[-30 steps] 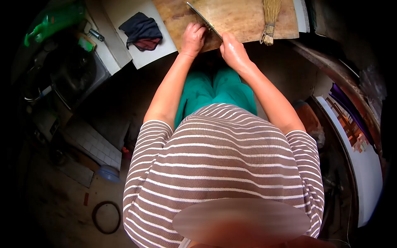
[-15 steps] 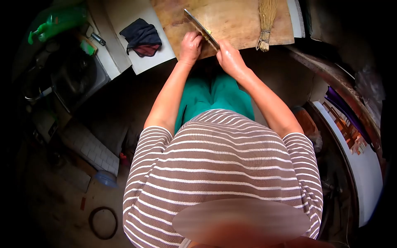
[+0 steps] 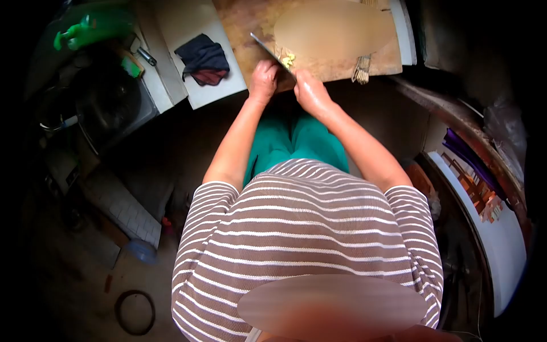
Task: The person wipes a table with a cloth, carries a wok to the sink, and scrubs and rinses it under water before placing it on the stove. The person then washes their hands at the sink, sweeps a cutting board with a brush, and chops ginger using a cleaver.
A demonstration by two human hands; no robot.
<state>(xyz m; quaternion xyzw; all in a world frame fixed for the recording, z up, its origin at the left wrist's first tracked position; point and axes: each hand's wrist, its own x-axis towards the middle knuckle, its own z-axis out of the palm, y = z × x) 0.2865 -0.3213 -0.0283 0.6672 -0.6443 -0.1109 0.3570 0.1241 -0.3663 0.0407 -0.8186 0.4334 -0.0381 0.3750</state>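
My right hand (image 3: pixel 311 91) is wrapped round the handle of a cleaver (image 3: pixel 266 48), whose blade slants up and to the left across a wooden board (image 3: pixel 245 20). Left of the blade, my left hand (image 3: pixel 264 78) rests with its fingers curled against the board. What lies under those fingers is hidden. Small pale yellow chopped pieces (image 3: pixel 288 59) lie on the board just right of the blade.
A dark folded cloth (image 3: pixel 204 58) lies on the white surface left of the board. A straw whisk brush (image 3: pixel 361 69) is at the right, partly behind a blurred patch. Further left are a sink (image 3: pixel 114 108) and a green bottle (image 3: pixel 85 31).
The view has shifted, so the board sits lower in the picture. The cleaver blade is at a similar slant, and more yellow pieces show beside it. Both hands keep their grips.
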